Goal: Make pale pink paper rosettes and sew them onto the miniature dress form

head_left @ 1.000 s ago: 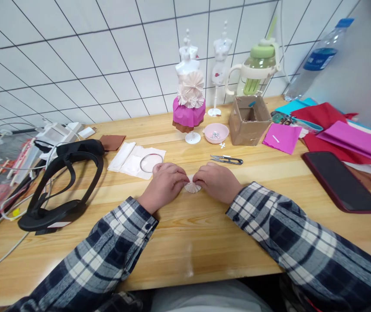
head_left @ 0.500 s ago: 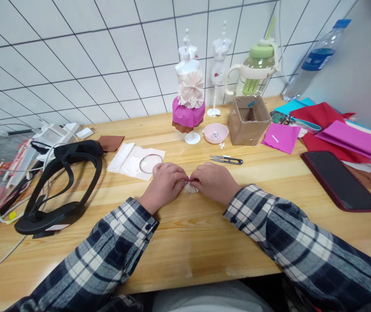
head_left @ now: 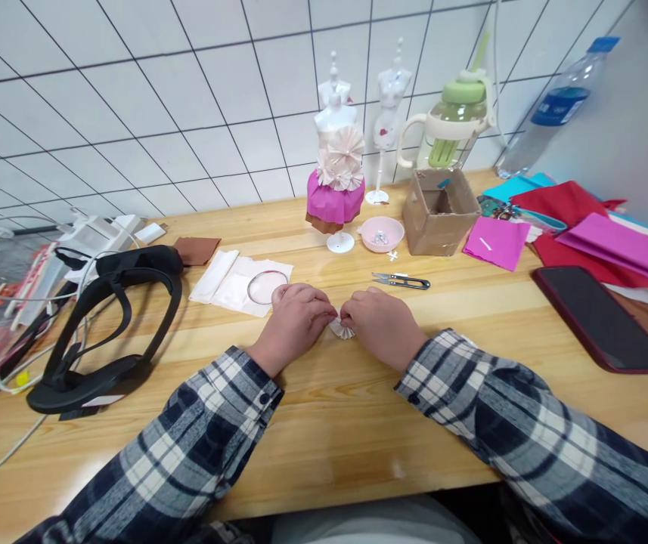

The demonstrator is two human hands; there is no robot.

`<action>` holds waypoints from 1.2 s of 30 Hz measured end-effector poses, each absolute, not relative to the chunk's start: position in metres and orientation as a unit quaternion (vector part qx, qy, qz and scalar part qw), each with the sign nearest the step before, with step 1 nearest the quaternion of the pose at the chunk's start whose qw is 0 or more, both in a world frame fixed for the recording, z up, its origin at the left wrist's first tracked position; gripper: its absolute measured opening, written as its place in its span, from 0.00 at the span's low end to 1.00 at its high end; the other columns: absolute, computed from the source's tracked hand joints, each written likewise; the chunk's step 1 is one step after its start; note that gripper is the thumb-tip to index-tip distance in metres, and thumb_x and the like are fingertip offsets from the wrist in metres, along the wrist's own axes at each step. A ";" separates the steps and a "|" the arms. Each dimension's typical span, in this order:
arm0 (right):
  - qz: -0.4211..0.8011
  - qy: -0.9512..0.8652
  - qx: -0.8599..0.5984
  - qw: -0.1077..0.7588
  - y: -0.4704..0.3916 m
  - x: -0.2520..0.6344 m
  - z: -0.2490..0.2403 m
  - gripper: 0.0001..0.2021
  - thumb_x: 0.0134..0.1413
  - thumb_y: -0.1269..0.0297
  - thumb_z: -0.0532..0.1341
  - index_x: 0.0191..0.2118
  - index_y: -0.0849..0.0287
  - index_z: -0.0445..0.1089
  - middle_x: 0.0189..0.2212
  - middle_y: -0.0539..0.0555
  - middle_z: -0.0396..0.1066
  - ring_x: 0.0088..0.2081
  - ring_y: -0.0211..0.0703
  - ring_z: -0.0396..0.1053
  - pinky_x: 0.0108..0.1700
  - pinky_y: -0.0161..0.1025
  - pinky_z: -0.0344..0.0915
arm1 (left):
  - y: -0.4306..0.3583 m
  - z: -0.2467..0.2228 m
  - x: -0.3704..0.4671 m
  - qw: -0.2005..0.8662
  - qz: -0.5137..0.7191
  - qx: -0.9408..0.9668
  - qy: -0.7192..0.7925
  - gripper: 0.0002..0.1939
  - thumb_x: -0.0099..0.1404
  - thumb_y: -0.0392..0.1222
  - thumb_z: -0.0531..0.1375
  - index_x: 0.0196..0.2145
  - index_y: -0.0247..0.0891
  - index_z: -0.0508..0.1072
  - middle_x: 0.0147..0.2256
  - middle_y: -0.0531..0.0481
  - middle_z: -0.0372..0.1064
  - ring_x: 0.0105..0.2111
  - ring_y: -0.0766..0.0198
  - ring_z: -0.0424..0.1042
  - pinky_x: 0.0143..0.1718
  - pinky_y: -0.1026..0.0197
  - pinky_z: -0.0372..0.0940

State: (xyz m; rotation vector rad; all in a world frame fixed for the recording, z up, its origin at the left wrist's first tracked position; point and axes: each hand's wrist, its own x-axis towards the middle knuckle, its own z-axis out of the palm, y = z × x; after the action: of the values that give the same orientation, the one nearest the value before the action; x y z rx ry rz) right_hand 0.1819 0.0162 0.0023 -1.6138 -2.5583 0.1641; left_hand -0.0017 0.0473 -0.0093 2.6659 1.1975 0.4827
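Note:
Between my fingertips, low over the table, is a small pale pleated paper fan, its folds spread toward me. My left hand pinches its left side, and my right hand pinches the right; both are closed, and the fingers cover the fan's upper part. Thread snips lie just beyond my right hand. Past my left hand, a thin ring rests on a pale paper sheet. Farther back stands a mini mannequin dressed in pale pleated rosettes and a magenta skirt.
A pink dish of small bits and a cardboard box stand at the back. To the right lie a phone and coloured sheets. A black headset strap and cables occupy the left. A jug and bottle line the wall.
The whole view has shifted slightly, so everything appears a little farther right. Both hands stay pinched at the pleated fan, with a bit more of it showing.

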 end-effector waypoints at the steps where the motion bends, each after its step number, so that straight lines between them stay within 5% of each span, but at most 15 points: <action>1: 0.046 -0.845 -0.529 0.053 0.016 0.180 0.003 0.11 0.62 0.67 0.53 0.34 0.59 0.72 0.33 0.56 0.71 0.37 0.47 0.65 0.38 0.40 0.57 | 0.048 -0.009 -0.002 0.090 0.163 0.896 0.402 0.10 0.66 0.42 0.56 0.35 0.46 0.78 0.41 0.51 0.74 0.45 0.57 0.66 0.48 0.48 0.49; 10: 0.088 -0.849 -0.511 0.108 0.018 0.181 0.000 0.10 0.59 0.72 0.53 0.34 0.64 0.72 0.33 0.59 0.71 0.38 0.47 0.65 0.43 0.41 0.58 | 0.048 -0.011 -0.001 0.158 0.212 0.870 0.416 0.10 0.65 0.43 0.57 0.38 0.43 0.78 0.41 0.46 0.74 0.45 0.56 0.67 0.51 0.48 0.54; 16: 0.623 -0.602 -0.430 0.254 0.026 0.204 -0.005 0.10 0.51 0.59 0.62 0.30 0.61 0.71 0.23 0.47 0.68 0.24 0.34 0.60 0.27 0.33 0.54 | 0.041 0.000 -0.007 0.413 0.340 0.772 0.345 0.26 0.62 0.56 0.59 0.54 0.42 0.69 0.54 0.41 0.66 0.56 0.51 0.62 0.57 0.49 0.56; 20: 0.780 -0.437 -0.350 0.279 0.025 0.203 -0.006 0.15 0.41 0.55 0.69 0.29 0.62 0.71 0.20 0.44 0.64 0.20 0.29 0.53 0.21 0.30 0.44 | 0.031 0.004 0.002 0.519 0.341 0.709 0.334 0.25 0.56 0.58 0.63 0.45 0.38 0.75 0.49 0.41 0.69 0.52 0.51 0.66 0.55 0.50 0.59; 25: 0.813 -0.358 -0.361 0.284 0.024 0.198 -0.009 0.14 0.39 0.60 0.70 0.34 0.62 0.74 0.24 0.47 0.68 0.23 0.29 0.59 0.21 0.28 0.51 | 0.025 0.001 0.012 0.573 0.390 0.594 0.407 0.15 0.52 0.47 0.69 0.34 0.35 0.75 0.38 0.45 0.73 0.39 0.59 0.71 0.44 0.57 0.65; 31: 0.719 -0.388 -0.409 0.407 0.024 0.196 -0.006 0.19 0.49 0.50 0.62 0.39 0.61 0.73 0.35 0.56 0.73 0.34 0.40 0.69 0.27 0.33 0.66 | 0.026 -0.001 0.012 0.618 0.409 0.497 0.452 0.16 0.53 0.45 0.69 0.35 0.35 0.71 0.33 0.49 0.75 0.32 0.64 0.72 0.39 0.61 0.65; 36: 0.594 -0.532 -0.458 0.394 0.020 0.190 -0.006 0.18 0.43 0.54 0.67 0.38 0.61 0.72 0.34 0.55 0.74 0.34 0.41 0.70 0.30 0.35 0.66 | 0.026 -0.001 0.014 0.592 0.378 0.550 0.451 0.18 0.54 0.44 0.67 0.39 0.36 0.67 0.29 0.52 0.73 0.29 0.67 0.71 0.32 0.65 0.63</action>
State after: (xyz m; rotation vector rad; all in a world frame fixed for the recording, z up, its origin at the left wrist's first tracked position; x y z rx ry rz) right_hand 0.1895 0.0203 -0.0062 -1.1615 -1.3483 1.5061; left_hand 0.0137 0.0259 -0.0014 1.2798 1.0502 0.8803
